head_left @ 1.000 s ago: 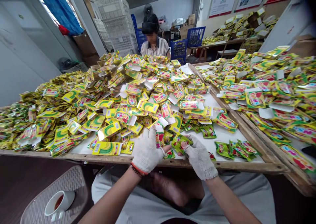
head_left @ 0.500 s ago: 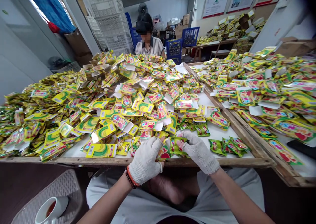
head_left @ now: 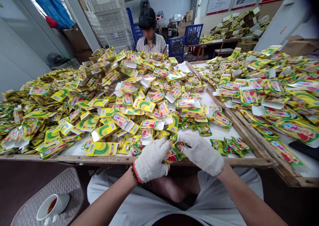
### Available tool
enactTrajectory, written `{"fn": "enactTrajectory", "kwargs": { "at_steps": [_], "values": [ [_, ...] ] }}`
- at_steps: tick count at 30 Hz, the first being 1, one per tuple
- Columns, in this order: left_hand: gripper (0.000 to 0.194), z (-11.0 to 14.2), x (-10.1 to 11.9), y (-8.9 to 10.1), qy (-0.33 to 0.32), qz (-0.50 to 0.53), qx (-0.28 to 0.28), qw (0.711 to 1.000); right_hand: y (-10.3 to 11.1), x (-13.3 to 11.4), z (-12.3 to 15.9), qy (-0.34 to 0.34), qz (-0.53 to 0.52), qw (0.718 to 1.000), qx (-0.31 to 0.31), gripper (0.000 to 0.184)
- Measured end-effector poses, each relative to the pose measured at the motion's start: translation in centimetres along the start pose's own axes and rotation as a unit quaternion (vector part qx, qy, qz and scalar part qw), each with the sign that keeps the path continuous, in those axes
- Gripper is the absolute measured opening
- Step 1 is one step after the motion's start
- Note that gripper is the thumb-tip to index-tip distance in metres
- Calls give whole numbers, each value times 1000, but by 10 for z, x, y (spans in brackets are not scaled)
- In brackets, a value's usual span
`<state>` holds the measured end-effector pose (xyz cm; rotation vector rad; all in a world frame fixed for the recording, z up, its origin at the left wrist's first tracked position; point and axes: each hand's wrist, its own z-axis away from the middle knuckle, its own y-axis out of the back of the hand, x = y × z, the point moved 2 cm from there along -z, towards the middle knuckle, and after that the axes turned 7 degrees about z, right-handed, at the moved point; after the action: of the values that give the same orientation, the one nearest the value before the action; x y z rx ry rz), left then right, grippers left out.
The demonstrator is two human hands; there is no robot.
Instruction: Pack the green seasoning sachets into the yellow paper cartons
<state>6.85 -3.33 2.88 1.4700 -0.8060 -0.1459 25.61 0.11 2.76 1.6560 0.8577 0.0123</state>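
With the middle of the two hands as the clock's centre and straight ahead as twelve, I see the left hand, in a white knitted glove with bare fingertips, curled around a printed red-and-green packet, its thumb on the near side. The right hand, gloved the same way, has its fingers bent and closed on a small glossy green foil packet, mostly hidden between the hands. Both packets are at the centre, over the near edge of the white tabletop.

A big heap of yellow printed cardboard boxes spreads from nine round to twelve. A flat yellow box with green swirls lies at nine, near the wooden edge strip. Just beside the right hand, at three, is a small cluster of shiny green packets. Beyond it, a wooden divider slants away towards twelve, with more yellow boxes past it, at two.

A person in a striped shirt sits at eleven, behind the heap. At eight, a white cup of reddish-brown drink stands on a grey textured plastic surface.
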Motion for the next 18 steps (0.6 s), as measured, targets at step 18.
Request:
{"fn": "enactTrajectory", "kwargs": {
  "at_steps": [18],
  "values": [
    [74, 0, 4, -8, 61, -18, 77, 995, -4, -7, 21, -212, -276, 923, -167, 47]
  ]
}}
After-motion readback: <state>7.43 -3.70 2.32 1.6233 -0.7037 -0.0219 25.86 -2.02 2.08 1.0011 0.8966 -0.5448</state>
